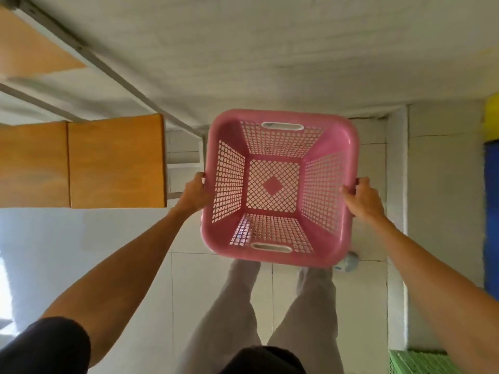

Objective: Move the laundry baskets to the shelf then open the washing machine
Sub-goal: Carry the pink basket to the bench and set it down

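Pink laundry basket (278, 184) hangs empty above the floor, our hands gripping its rim: left (195, 194) at nine o'clock, right (360, 198) at three. Swinging toward the wooden shelf (81, 163), it may clip the edge.

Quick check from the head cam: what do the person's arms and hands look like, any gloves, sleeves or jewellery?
Both hands are bare: no gloves on the left hand or the right hand, and no watch, ring or bracelet is visible. The forearms are uncovered. A dark short sleeve shows on the left upper arm; the right arm leaves the frame before any sleeve appears.
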Demonstrator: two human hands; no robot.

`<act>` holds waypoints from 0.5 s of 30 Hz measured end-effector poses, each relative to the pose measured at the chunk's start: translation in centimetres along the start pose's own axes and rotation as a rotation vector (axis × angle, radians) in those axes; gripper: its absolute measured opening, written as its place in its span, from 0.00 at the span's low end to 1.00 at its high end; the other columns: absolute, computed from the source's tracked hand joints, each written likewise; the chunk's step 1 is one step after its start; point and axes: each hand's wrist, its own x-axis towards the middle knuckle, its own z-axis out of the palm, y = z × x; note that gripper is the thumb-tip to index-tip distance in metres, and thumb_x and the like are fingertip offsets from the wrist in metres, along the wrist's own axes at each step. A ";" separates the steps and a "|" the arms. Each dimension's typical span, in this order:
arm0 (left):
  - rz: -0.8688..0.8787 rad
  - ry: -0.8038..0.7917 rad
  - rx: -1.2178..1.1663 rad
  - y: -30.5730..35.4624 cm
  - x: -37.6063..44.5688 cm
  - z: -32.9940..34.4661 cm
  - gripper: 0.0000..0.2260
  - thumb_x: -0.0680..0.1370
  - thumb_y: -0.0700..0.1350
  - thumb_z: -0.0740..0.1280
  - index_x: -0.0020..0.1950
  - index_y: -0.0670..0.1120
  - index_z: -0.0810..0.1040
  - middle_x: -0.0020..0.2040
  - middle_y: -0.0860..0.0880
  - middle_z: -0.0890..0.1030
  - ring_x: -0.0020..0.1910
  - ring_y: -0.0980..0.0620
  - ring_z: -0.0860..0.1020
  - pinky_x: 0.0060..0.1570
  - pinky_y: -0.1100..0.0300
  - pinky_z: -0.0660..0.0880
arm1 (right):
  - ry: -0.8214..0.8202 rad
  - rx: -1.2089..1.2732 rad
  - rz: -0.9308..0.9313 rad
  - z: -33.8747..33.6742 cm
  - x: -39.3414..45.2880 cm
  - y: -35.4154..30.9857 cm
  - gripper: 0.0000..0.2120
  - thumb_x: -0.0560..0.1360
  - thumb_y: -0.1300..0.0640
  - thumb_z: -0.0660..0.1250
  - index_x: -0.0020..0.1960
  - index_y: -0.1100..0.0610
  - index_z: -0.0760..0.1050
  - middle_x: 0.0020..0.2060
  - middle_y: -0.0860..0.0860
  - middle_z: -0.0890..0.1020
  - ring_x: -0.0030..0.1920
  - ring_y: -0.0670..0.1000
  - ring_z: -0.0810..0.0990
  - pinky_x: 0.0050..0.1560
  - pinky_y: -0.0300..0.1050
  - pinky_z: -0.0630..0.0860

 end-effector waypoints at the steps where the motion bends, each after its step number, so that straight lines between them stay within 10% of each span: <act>1: -0.030 -0.002 -0.053 -1.7 0.9 -1.1 0.26 0.78 0.51 0.70 0.71 0.42 0.66 0.60 0.42 0.80 0.54 0.44 0.80 0.51 0.47 0.80 | -0.004 -0.019 -0.002 1.3 0.7 -2.1 0.20 0.80 0.46 0.61 0.62 0.60 0.65 0.44 0.55 0.79 0.34 0.56 0.81 0.34 0.51 0.82; 15: -0.085 -0.097 -0.354 -14.2 13.2 -5.6 0.17 0.80 0.36 0.64 0.68 0.42 0.68 0.56 0.43 0.79 0.54 0.44 0.80 0.42 0.53 0.81 | -0.123 -0.035 0.116 13.1 9.1 -15.6 0.16 0.76 0.62 0.67 0.60 0.58 0.65 0.49 0.55 0.77 0.45 0.58 0.82 0.45 0.58 0.83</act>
